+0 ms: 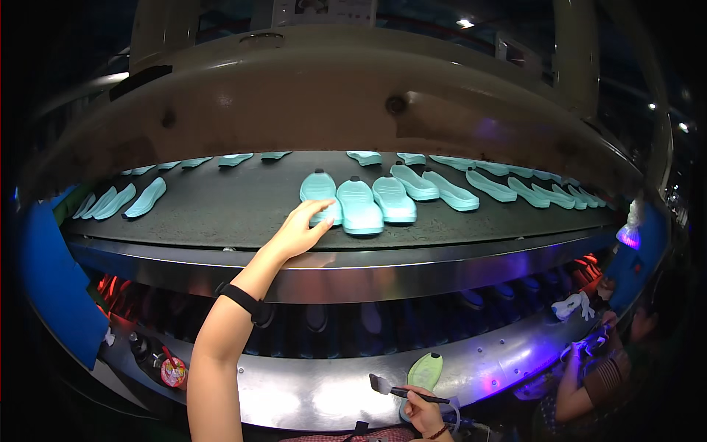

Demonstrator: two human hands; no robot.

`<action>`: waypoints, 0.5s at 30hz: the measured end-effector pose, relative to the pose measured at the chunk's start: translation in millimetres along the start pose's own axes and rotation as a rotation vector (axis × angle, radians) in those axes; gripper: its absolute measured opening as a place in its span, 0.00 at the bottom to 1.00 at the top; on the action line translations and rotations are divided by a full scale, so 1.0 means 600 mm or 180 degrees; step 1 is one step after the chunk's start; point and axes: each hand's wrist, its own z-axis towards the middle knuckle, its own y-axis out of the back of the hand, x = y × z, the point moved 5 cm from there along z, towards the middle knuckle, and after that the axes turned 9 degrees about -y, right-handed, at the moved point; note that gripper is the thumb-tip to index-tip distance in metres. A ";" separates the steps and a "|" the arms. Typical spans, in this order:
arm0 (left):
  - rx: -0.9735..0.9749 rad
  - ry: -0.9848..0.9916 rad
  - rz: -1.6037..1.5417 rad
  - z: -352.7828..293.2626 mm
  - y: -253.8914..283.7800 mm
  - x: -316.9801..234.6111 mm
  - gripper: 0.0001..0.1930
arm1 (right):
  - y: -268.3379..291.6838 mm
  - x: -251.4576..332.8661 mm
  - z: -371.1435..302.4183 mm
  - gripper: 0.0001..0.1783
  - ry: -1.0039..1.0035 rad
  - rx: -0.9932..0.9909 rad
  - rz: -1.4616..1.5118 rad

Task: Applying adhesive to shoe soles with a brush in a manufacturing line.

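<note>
My left hand (300, 232) lies on a teal sole (318, 189) near the belt's (221, 214) front edge.
More teal soles (359, 210) crowd its right side; the machine's hood (309, 103) hides the belt's far edge. My left arm reaches up over the steel ledge (294, 383), fingers half-spread; whether they grip, I cannot tell. Low down, my right hand (426, 414) is closed round a brush (381, 384) by a green sole (427, 367).

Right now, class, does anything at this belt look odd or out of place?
The pale green sole near the right hand looks odd: the visible soles on the belt are turquoise.
</note>
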 end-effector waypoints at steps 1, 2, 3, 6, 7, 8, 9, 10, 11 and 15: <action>-0.0136 0.0066 0.0380 0.000 0.001 -0.002 0.20 | -0.006 0.009 -0.003 0.14 0.0098 0.0090 0.0023; -0.0275 0.0130 0.0753 -0.001 0.003 -0.004 0.20 | -0.011 0.012 -0.005 0.14 0.0118 0.0072 0.0024; -0.0013 0.0306 0.1042 -0.007 0.001 -0.004 0.18 | -0.019 0.014 -0.005 0.14 0.0207 0.0034 0.0038; 0.0284 0.0339 0.1684 0.000 0.017 -0.037 0.14 | -0.021 0.033 -0.014 0.14 0.0384 -0.0052 0.0056; 0.0006 0.0195 0.1311 -0.014 0.032 -0.043 0.12 | -0.022 0.034 -0.013 0.14 0.0405 0.0017 -0.0069; -0.0254 0.0048 0.0922 -0.041 0.041 -0.047 0.10 | -0.021 0.034 -0.013 0.14 0.0430 0.0073 -0.0184; -0.0815 -0.0077 0.0619 -0.069 0.046 -0.052 0.09 | -0.010 0.034 -0.009 0.15 0.0463 0.0022 -0.0123; -0.1355 -0.0201 0.0277 -0.097 0.042 -0.062 0.08 | 0.000 0.042 -0.008 0.15 0.0575 -0.0070 -0.0069; -0.2246 0.0167 -0.0734 -0.136 0.042 -0.077 0.10 | 0.005 0.043 -0.005 0.15 0.0535 -0.0100 -0.0130; -0.3096 0.1011 -0.2729 -0.269 0.025 -0.088 0.22 | -0.005 0.039 0.014 0.14 0.0704 -0.0226 -0.0473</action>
